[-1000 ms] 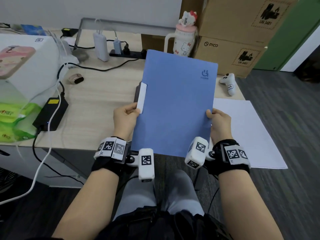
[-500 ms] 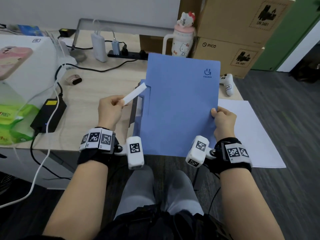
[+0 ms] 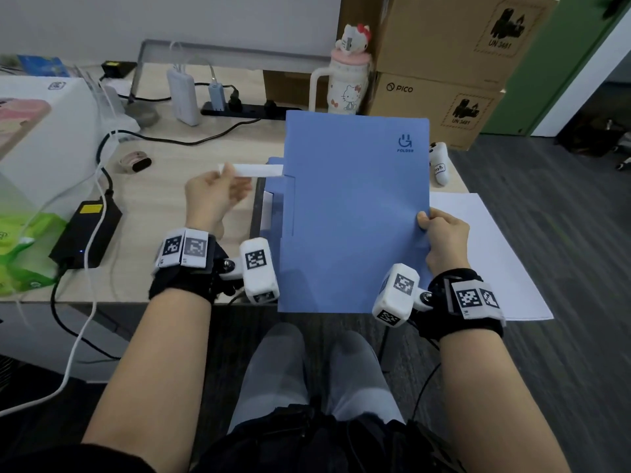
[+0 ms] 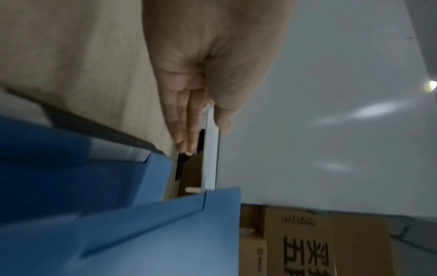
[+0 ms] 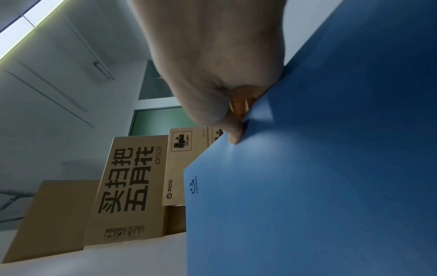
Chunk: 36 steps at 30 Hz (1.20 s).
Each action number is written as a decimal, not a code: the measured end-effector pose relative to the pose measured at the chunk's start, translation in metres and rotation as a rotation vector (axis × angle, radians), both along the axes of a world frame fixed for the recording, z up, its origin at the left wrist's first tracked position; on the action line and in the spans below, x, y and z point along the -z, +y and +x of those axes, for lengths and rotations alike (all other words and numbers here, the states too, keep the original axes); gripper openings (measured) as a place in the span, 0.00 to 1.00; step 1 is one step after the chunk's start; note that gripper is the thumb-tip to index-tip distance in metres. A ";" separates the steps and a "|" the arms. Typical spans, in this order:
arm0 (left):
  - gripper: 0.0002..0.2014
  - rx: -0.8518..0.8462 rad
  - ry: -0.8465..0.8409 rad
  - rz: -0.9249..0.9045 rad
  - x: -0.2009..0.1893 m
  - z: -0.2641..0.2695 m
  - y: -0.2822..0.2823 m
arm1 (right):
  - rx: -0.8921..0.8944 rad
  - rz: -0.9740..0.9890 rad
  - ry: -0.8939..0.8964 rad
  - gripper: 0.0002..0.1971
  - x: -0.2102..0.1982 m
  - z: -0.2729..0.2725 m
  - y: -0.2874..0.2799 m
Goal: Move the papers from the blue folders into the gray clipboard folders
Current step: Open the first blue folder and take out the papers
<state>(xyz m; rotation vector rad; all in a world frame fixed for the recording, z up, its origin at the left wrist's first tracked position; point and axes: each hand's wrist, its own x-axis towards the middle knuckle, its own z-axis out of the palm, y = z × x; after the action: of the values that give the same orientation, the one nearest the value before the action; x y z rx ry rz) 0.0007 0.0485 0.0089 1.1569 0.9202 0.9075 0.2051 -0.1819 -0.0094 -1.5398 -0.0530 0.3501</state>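
Observation:
A blue folder (image 3: 355, 213) is held tilted up over the desk's front edge. My right hand (image 3: 425, 221) pinches its right edge, thumb on the cover; the right wrist view shows the same pinch (image 5: 234, 130) on the blue folder (image 5: 319, 186). My left hand (image 3: 225, 172) pinches the outer end of a white plastic strip (image 3: 256, 170) that sticks out leftward from the folder's spine. The left wrist view shows the strip (image 4: 211, 149) between thumb and fingers. White paper (image 3: 266, 209) peeks out at the spine. A dark gray clipboard folder edge (image 3: 254, 213) lies underneath, mostly hidden.
A loose white sheet (image 3: 478, 254) overhangs the desk at the right. A black power adapter (image 3: 85, 233) with cables and a white box (image 3: 41, 131) sit left. At the back stand a cup (image 3: 346, 87), cardboard boxes (image 3: 437, 107) and a white controller (image 3: 438, 163).
My left hand has drawn the white strip away from the folder's spine and out to the left. The right hand kept its hold while the folder shifted slightly right.

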 end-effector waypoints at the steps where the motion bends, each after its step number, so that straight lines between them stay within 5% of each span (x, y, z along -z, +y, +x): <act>1: 0.14 0.108 0.050 -0.036 0.001 0.003 -0.010 | 0.006 0.013 0.009 0.13 0.001 0.002 -0.001; 6: 0.09 0.497 0.274 -0.108 0.017 0.016 -0.055 | 0.010 0.038 0.039 0.09 0.006 0.009 -0.002; 21: 0.18 0.131 0.253 -0.020 0.043 0.064 -0.083 | -0.376 -0.290 -0.111 0.16 0.013 0.024 -0.012; 30: 0.21 0.082 0.346 -0.014 0.048 0.071 -0.082 | -0.349 -0.103 -0.064 0.10 -0.001 0.024 -0.035; 36: 0.13 0.227 0.397 0.062 0.040 0.072 -0.086 | -0.452 0.150 0.030 0.20 -0.028 0.013 -0.025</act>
<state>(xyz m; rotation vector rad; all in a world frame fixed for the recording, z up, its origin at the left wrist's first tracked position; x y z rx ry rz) 0.0727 -0.0371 -0.0316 1.4942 1.0560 0.5334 0.2182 -0.2072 0.0188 -1.3641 -0.3993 0.7109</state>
